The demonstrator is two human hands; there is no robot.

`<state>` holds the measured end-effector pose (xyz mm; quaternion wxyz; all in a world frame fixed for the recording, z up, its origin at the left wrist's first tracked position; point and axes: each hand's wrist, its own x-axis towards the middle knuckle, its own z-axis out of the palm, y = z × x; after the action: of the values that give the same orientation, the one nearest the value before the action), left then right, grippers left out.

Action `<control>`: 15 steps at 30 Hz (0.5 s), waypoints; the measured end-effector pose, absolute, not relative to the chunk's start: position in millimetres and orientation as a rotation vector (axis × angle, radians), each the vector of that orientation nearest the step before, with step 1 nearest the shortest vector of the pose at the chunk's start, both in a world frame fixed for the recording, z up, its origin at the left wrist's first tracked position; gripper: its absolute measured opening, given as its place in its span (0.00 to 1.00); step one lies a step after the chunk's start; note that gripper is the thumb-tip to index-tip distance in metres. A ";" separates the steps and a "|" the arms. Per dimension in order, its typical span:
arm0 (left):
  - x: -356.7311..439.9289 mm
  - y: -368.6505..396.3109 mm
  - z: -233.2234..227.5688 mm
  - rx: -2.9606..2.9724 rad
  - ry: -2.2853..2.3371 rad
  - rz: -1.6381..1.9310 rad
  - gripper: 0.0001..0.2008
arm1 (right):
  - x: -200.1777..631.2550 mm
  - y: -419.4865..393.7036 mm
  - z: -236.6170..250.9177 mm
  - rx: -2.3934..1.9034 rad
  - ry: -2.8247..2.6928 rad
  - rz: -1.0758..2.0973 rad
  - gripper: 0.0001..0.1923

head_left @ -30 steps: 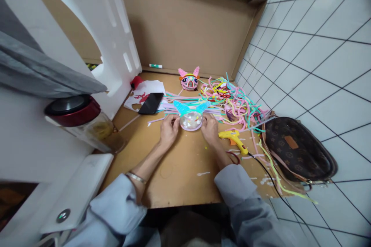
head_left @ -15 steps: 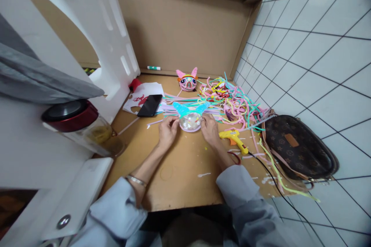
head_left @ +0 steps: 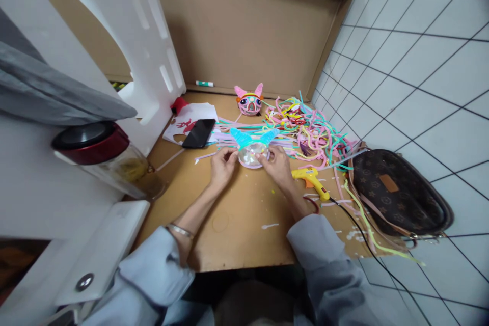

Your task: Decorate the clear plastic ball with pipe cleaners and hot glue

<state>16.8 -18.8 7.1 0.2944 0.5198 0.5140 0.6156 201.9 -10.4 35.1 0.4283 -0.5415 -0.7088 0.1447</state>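
Observation:
Between my two hands is a pipe-cleaner animal head (head_left: 252, 155), a round, clear-looking body with a lilac lower rim and two blue fuzzy ears. My left hand (head_left: 223, 166) pinches its left edge. On the opposite side, my right hand (head_left: 278, 165) grips the right edge, its thumb lying over the front. Behind it lie straight pastel pipe cleaners (head_left: 225, 136). A similar pink-eared animal head (head_left: 250, 103) with two eyes sits farther back. Right of my right hand rests a yellow hot glue gun (head_left: 312, 181) with a black cord.
A tangled heap of coloured pipe cleaners (head_left: 309, 130) spreads at the back right. A brown patterned bag (head_left: 401, 191) stands at the right edge. Left are a black phone (head_left: 198, 133), a paper sheet (head_left: 202, 111) and a glass bottle with red lid (head_left: 110, 155). A marker (head_left: 205, 83) lies at the back.
My right thumb has moved inward over the front of the blue-eared head. My left hand keeps its hold. The camera view has shifted slightly.

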 end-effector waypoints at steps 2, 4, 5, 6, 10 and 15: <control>17.8 -17.4 8.0 1.314 1.330 1.628 0.13 | 201.9 -9.5 34.6 -1.362 -1.762 0.355 0.15; 18.8 -15.9 8.3 1.259 1.310 1.627 0.14 | 202.3 -8.4 33.7 -1.368 -1.749 0.340 0.14; 19.2 -15.3 8.3 1.241 1.306 1.628 0.14 | 202.6 -7.8 33.3 -1.371 -1.743 0.336 0.13; 19.5 -14.9 8.3 1.230 1.303 1.629 0.14 | 203.0 -7.4 33.0 -1.374 -1.739 0.336 0.13; 19.5 -14.2 7.9 1.228 1.281 1.625 0.16 | 204.6 -6.0 33.2 -1.400 -1.737 0.363 0.15; 19.6 -12.5 7.1 1.240 1.264 1.619 0.18 | 205.4 -5.6 32.9 -1.386 -1.738 0.405 0.15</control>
<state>19.6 -12.5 7.1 0.3625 0.4816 0.4911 0.6289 205.4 -5.6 32.9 0.4268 -0.5545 -0.6957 0.1623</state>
